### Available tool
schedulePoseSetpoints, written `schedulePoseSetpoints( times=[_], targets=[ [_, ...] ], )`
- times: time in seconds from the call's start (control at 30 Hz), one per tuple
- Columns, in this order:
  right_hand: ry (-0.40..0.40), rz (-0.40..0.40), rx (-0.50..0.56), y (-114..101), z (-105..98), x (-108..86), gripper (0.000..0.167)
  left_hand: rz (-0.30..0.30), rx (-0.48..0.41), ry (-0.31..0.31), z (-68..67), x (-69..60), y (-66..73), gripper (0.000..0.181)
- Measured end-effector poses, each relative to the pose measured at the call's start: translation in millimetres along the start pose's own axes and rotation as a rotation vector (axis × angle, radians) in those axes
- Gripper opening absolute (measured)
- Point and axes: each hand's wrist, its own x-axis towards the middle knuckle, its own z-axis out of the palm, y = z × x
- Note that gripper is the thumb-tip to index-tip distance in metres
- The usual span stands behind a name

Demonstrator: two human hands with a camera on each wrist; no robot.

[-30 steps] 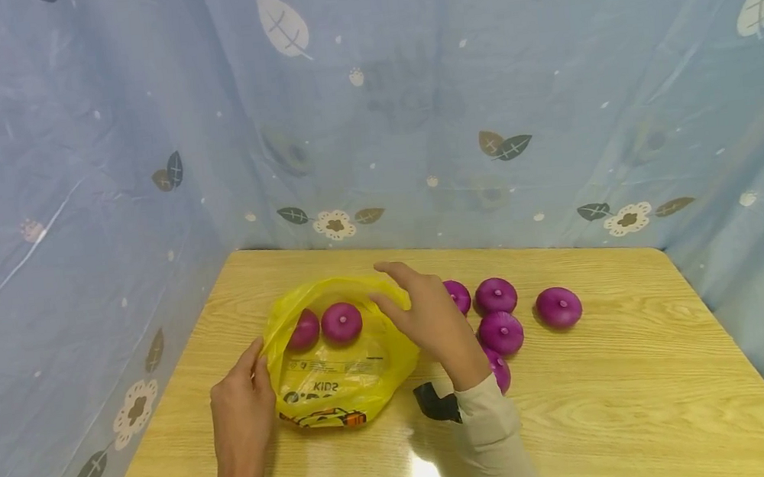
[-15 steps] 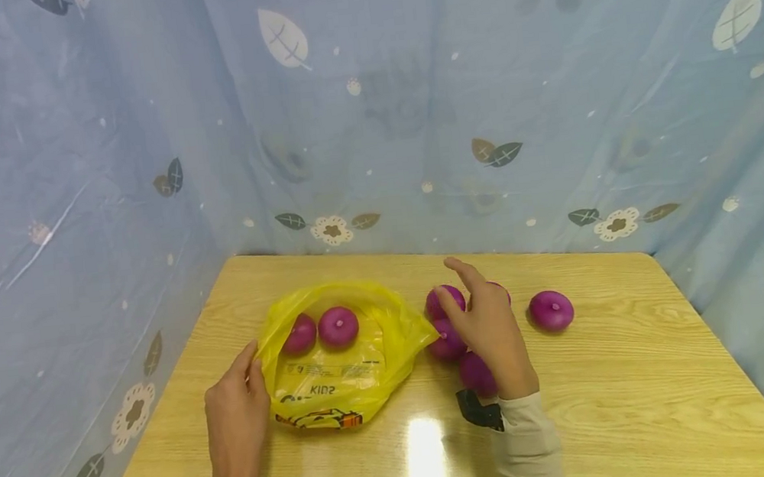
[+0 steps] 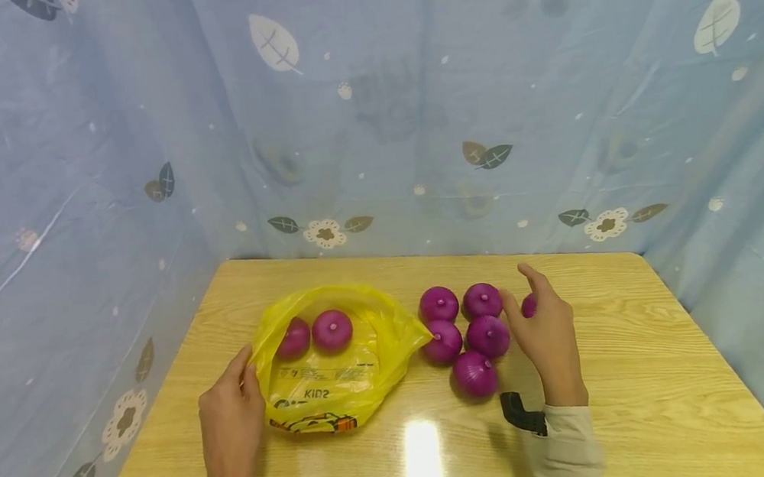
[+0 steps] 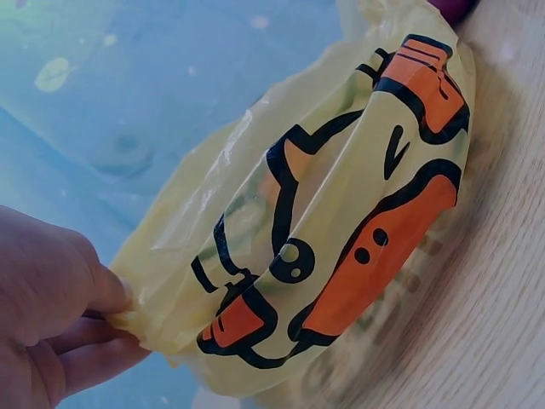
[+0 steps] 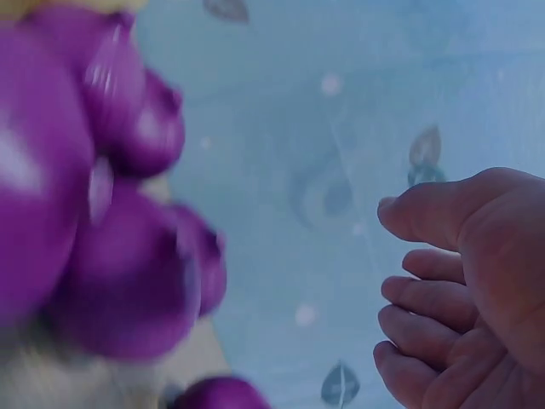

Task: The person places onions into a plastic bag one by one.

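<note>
the bag (image 3: 368,382) sits on the left of the tabletop (image 3: 643,367), mouth gaping, with two onions (image 3: 332,331) lying inside near its far wall. the left hand (image 3: 232,418) pinches the left rim between thumb and fingers. that looks like the right place to hold: the film is thin, light and floppy, so an unsupported rim would probably sag shut, and a hard tug might stretch or tear it.

the right hand (image 3: 549,337) is empty, thumb well apart from the loosely bent fingers. to its left, five more onions (image 3: 488,336) sit in a close cluster between hand and bag; the bag's pointed right corner overlaps one in view, though whether they touch can't be told. a lone onion (image 3: 530,305) shows behind the right hand, mostly hidden, so contact there can't be told either.

the onions are round and glossy, likely firm and rather slippery, apt to roll if nudged; their weight doesn't show. a spread grip round the widest part should be surest, since the little stub on top looks too small to lift by.
</note>
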Motion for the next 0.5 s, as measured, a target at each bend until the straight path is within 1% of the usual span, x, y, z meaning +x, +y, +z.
schedulePoseSetpoints(
  times=[0.1, 0.2, 0.33, 0.5],
  targets=[
    [0.010, 0.057, -0.022, 16, -8, -2.9, 0.059, -0.005, 0.005, 0.002, 0.2, 0.0, -0.2, 0.036],
    [-0.009, 0.113, -0.038, 29, -18, -6.2, 0.063, -0.001, 0.007, 0.006, 0.3, 0.6, 0.3, 0.036],
    [-0.041, 0.161, -0.059, 42, -30, -11.5, 0.069, 0.010, 0.003, 0.002, 0.7, 1.3, 2.1, 0.036],
    [-0.065, 0.205, -0.081, 53, -42, -15.5, 0.075, -0.004, 0.002, 0.000, 0.5, 1.6, 2.7, 0.036]
  ],
)
